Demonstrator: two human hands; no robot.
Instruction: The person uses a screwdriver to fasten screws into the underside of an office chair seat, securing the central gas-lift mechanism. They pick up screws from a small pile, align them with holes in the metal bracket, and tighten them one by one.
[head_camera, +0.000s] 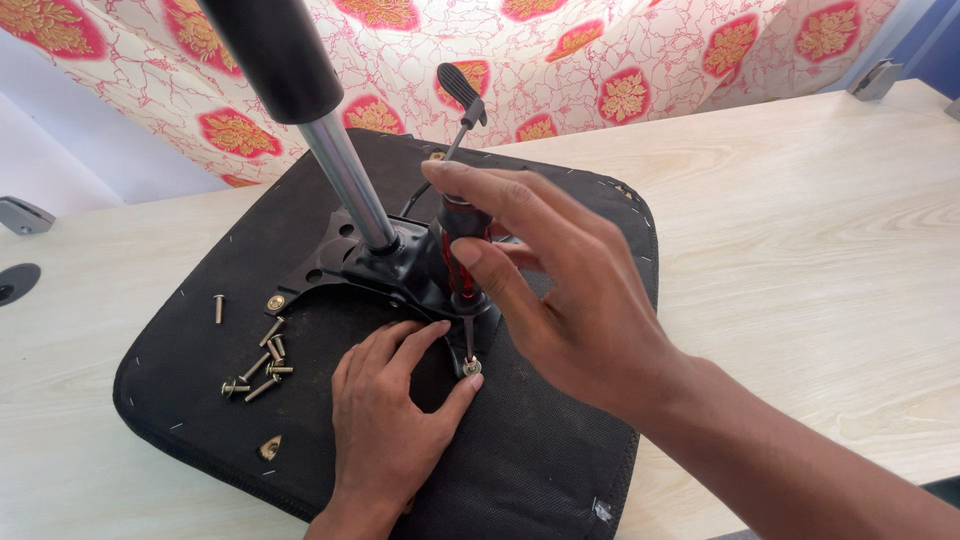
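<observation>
Nearest you, your left hand (385, 420) lies flat on the black fabric underside of the chair seat (540, 450), fingers spread and gripping nothing; its thumb and forefinger bracket the brass-coloured bolt (472, 368) seated in the corner of the black metal mechanism plate (395, 268). Just above it, your right hand (570, 290) is closed around the red-and-black handle of a screwdriver (460, 255), held upright with its tip down on that bolt head.

To the left of your left hand, a loose cluster of brass bolts (262, 368) lies on the seat fabric (one more sits apart, up near the seat's left edge). Another bolt head (275, 301) shows in the plate's left arm.

Further back, the chrome gas-lift column (350, 180) rises from the plate, tilted toward the upper left, with a black sleeve over its upper part. Behind the screwdriver a black adjustment lever (460, 95) sticks up.

The seat rests on a pale wood-grain table (800, 220), and beyond it hangs a pink floral cloth (620, 60).
</observation>
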